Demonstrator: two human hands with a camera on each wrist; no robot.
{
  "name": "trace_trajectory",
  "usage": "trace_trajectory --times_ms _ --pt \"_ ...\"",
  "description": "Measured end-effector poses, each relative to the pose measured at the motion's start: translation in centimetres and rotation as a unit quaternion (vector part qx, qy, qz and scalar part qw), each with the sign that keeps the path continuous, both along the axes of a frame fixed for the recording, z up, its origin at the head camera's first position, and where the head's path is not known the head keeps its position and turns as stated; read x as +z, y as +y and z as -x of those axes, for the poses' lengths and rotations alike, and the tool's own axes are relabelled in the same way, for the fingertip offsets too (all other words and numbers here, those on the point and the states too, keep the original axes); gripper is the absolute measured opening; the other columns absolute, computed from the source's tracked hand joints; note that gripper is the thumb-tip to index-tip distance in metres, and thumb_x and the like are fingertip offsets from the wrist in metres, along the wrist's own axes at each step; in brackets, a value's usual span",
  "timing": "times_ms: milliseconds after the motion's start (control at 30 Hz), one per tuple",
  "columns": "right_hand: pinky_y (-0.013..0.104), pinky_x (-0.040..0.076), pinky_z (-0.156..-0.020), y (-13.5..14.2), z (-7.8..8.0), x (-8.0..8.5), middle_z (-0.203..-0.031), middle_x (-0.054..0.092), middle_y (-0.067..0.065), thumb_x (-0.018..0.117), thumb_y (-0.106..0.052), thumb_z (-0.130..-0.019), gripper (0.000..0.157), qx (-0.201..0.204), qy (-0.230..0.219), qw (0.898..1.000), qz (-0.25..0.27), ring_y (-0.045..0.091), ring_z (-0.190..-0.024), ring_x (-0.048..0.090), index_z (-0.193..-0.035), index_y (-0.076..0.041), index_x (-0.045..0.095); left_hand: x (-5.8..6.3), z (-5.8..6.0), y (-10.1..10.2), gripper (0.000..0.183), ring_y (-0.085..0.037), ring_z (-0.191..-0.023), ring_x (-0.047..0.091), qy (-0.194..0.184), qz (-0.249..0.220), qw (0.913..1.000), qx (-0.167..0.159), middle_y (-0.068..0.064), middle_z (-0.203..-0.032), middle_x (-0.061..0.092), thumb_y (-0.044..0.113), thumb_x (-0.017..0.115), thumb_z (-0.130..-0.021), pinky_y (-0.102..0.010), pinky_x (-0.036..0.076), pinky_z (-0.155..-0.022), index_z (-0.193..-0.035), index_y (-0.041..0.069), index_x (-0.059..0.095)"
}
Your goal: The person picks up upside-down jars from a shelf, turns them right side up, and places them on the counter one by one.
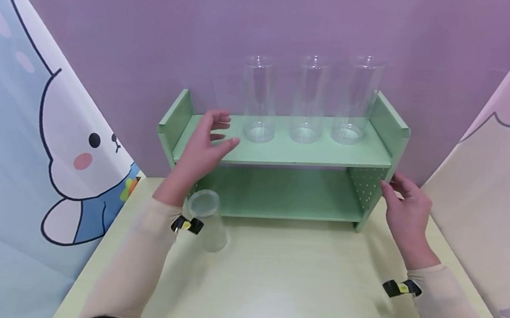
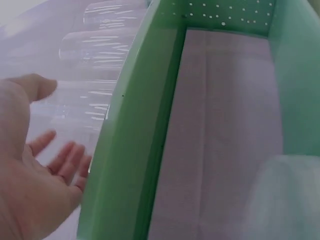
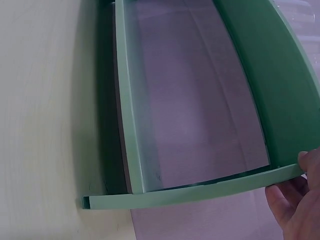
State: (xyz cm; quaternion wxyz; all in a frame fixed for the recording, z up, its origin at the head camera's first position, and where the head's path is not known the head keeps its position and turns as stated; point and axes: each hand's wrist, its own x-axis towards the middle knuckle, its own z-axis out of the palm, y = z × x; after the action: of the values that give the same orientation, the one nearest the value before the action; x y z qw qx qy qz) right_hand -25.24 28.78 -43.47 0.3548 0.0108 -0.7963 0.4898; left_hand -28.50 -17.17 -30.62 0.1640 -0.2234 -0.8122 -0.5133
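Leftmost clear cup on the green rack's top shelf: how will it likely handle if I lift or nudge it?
The leftmost clear cup is probably light for its size: its see-through walls look thin and it appears empty. Tall and narrow, it could tip if pushed near the rim. It may also be slippery, judging by its smooth, shiny side.

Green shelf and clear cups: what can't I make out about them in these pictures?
Head view: part of the left panel of the green shelf, behind the left hand and wrist.
Left wrist view: the front cup, blurred and cut off by the frame edge.
Right wrist view: parts of the top cups and right hand, cut off by the frame.
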Motion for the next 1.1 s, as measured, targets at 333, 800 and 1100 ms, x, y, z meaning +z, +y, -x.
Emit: trace_trajectory --times_ms 333,800,1100 --pt "0.004 0.053 -0.081 -0.1 0.1 -0.1 -0.119 0.08 0.022 0.078 -0.007 -0.104 0.03 0.004 0.013 1.0 0.005 -0.015 -0.097 0.066 -0.134 -0.006 0.079 2.2 3.7 2.2 0.092 -0.032 -0.151 0.047 -0.051 0.045 0.9972 0.031 -0.013 -0.163 0.044 0.029 0.085 -0.099 -0.05 0.044 -0.124 -0.171 0.014 0.029" --pt "0.005 0.055 -0.081 0.0 0.0 -0.2 -0.119 0.079 0.023 0.078 -0.008 -0.104 0.03 0.007 0.001 1.0 0.009 -0.015 -0.097 0.066 -0.134 -0.006 0.079 2.4 5.7 3.5 0.106 -0.029 -0.154 0.047 -0.124 0.02 0.9914 0.036 -0.01 -0.167 0.043 0.032 0.091 -0.095 -0.046 0.049 -0.121 -0.175 0.029 0.021" --pt "0.004 0.053 -0.08 0.1 0.1 -0.2 -0.119 0.08 0.021 0.078 -0.01 -0.105 0.029 -0.001 -0.005 1.0 0.0 -0.016 -0.097 0.065 -0.134 -0.007 0.079 2.4 6.2 4.3 0.102 -0.03 -0.152 0.049 -0.128 0.028 0.9901 0.05 -0.008 -0.166 0.047 0.034 0.089 -0.096 -0.047 0.047 -0.122 -0.175 0.031 0.024"
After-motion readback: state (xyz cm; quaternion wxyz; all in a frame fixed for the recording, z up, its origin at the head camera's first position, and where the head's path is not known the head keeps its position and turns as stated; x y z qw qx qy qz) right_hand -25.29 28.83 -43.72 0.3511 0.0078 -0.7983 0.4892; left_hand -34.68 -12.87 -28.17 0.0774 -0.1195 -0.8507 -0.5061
